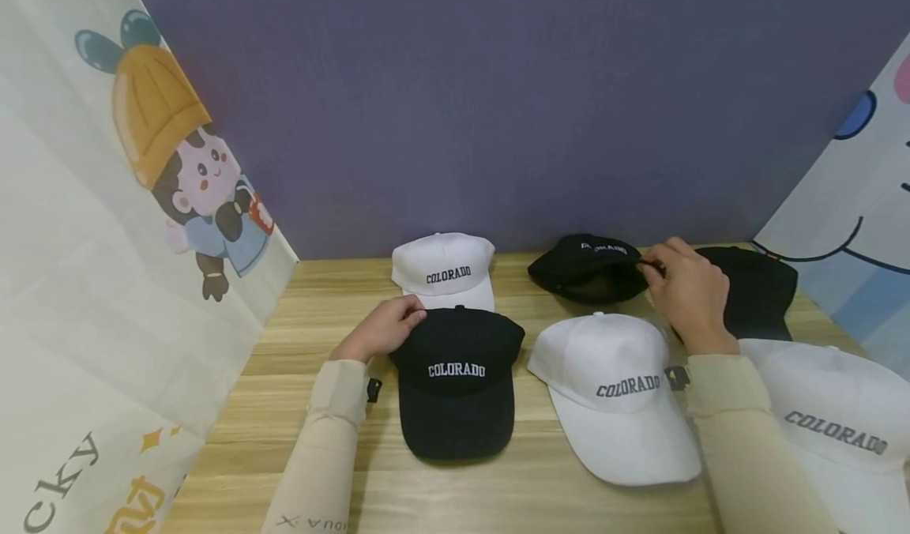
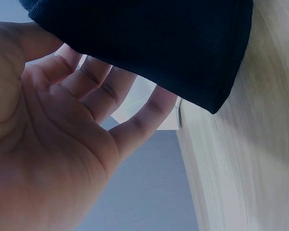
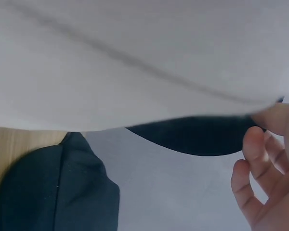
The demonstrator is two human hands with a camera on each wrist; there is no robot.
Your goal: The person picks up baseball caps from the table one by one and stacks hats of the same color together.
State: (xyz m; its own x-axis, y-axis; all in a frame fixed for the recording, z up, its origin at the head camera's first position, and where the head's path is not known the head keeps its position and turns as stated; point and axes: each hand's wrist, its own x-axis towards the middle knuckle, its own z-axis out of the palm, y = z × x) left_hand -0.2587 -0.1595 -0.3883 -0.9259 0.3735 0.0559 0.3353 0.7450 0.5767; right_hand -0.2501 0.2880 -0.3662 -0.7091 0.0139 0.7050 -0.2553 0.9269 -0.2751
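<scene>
My left hand (image 1: 384, 327) pinches the upper left edge of a black cap (image 1: 458, 352) lettered COLORADO, its brim toward me. In the left wrist view, the thumb and fingers lie at the dark fabric's edge (image 2: 149, 43). At the back, my right hand (image 1: 688, 289) holds another black cap (image 1: 569, 269) by its right edge between thumb and fingers; this cap is tilted, with its hollow underside showing. The right wrist view has this dark cap (image 3: 197, 137) partly hidden behind white fabric (image 3: 111, 86) close to the camera.
A white cap (image 1: 444, 261) sits behind the left black cap. Two more white caps, one in the middle (image 1: 604, 360) and one at the right (image 1: 839, 408), face me. A third black cap (image 1: 753, 289) lies at the back right. A purple wall (image 1: 498, 107) borders the wooden table (image 1: 270, 415).
</scene>
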